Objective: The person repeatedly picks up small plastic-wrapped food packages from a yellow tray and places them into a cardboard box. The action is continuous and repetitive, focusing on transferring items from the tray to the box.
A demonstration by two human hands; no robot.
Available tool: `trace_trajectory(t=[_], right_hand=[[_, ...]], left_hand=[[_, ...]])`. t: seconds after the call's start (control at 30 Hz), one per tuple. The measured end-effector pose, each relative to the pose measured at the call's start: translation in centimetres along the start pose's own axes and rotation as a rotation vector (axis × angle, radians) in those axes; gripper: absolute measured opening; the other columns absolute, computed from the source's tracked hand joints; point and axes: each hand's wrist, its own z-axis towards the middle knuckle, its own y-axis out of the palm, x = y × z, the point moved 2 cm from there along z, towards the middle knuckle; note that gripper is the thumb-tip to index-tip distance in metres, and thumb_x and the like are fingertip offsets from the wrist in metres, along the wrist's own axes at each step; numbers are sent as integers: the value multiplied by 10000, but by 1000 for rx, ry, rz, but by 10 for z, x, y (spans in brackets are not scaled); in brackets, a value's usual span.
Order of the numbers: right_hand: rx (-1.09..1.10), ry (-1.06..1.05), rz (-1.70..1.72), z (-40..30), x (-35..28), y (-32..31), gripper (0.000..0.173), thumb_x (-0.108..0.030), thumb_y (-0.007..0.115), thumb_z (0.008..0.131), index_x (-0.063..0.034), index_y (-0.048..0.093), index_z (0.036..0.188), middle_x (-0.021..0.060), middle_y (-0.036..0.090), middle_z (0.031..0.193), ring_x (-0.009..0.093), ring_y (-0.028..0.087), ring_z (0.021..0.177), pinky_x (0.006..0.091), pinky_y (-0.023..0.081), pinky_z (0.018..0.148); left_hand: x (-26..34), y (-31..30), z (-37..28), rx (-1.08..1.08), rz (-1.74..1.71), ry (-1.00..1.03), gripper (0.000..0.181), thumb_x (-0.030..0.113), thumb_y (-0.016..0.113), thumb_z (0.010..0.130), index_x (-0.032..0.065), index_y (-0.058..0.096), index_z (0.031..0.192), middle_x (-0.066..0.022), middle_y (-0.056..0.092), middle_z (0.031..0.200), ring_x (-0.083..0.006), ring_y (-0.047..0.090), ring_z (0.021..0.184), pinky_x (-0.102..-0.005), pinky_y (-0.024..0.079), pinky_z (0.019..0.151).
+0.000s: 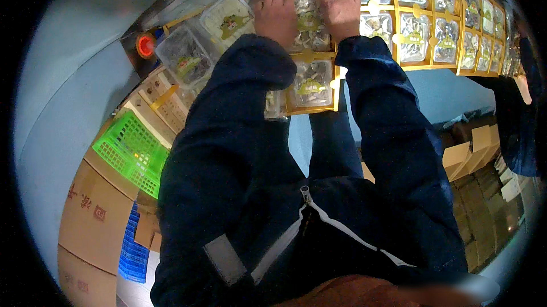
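My left hand (275,18) and my right hand (342,12) are at either side of a clear plastic tub of dried mushrooms (314,35), fingers curled down near the far rim of a yellow partitioned tray (314,55). Whether they grip the tub or only press on it and the tray, I cannot tell. Nearer me in the same tray sits another labelled tub (313,84). Left of my left hand, a tub with pale contents (227,20) lies tilted. Beside that one is a tub with dark contents (184,57), also tilted. My left sleeve hides part of the tray.
Filled yellow trays (421,67) line the bench to the right. A green plastic basket (132,153), cardboard boxes (96,217) and stacked blue trays (133,249) are at left. An orange-red tape roll (145,46) lies at back left. Another person's dark sleeve (519,127) shows at far right.
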Motion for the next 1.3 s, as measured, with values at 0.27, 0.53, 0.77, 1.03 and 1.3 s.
trace_trajectory(t=[0.27, 0.53, 0.77, 1.03, 1.3], right_hand=[[-34, 155, 481, 32, -98, -3, 474, -299, 684, 886, -48, 606, 1282, 170, 663, 1177, 348, 589, 1141, 470, 456, 963], [-156, 396, 1035, 41, -164, 0, 511, -306, 705, 871, -41, 564, 1285, 178, 671, 1131, 380, 596, 1119, 462, 465, 961], [-6, 41, 612, -15, -166, -106, 472, -249, 727, 846, -71, 575, 1255, 156, 628, 1203, 383, 574, 1117, 452, 458, 959], [-984, -37, 991, -119, -178, -143, 354, -384, 644, 933, -58, 699, 1058, 171, 687, 984, 369, 663, 900, 442, 516, 814], [-1394, 400, 1450, -203, -175, -137, 328, -333, 656, 969, -29, 718, 1078, 94, 731, 945, 142, 655, 856, 313, 523, 802]], left_hand=[[-114, -29, -77, 292, -474, -752, 660, 105, 697, 808, -73, 419, 1379, -272, 514, 1328, -393, 502, 1242, -432, 382, 1084], [-114, -60, -48, 559, -1133, -947, 624, 199, 755, 864, -80, 426, 1315, -184, 553, 1230, -220, 561, 1057, -338, 481, 892], [-88, -123, -94, 35, -983, -988, 351, 298, 745, 875, -38, 661, 814, -47, 626, 721, -129, 514, 682, -338, 447, 630], [-25, -156, -293, -392, -1081, -650, 229, 175, 586, 955, 22, 601, 1125, -139, 660, 1117, -209, 625, 977, -364, 508, 860], [-8, -217, -317, -851, -1484, -940, 239, 167, 538, 1013, 41, 604, 1206, -64, 654, 1101, -156, 612, 979, -314, 496, 875]])
